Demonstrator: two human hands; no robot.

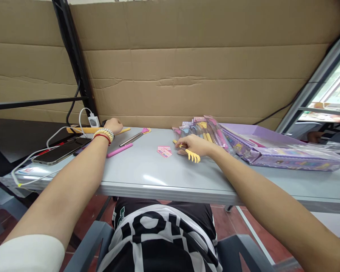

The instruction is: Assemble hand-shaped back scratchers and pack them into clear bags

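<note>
My right hand (195,144) is closed around a yellow back scratcher (193,156), whose small hand-shaped head points toward me. Just left of it, small pink printed cards (164,151) lie on the table. Behind that hand is a pile of clear-wrapped back scratchers (206,132) in yellow, pink and blue. My left hand (114,125) is at the back left, its fingers curled; what they hold, if anything, is hidden. Beneath its wrist runs a long yellow stick (126,130). A metal rod with a pink-and-yellow head (134,138) and a pink tube (119,150) lie nearby.
A purple printed box (289,158), open on top, sits on the right of the grey table (147,173). At left are a phone (61,150), a white charger (93,120) and loose cables. Cardboard (170,64) walls off the back, beside a black metal post (76,53).
</note>
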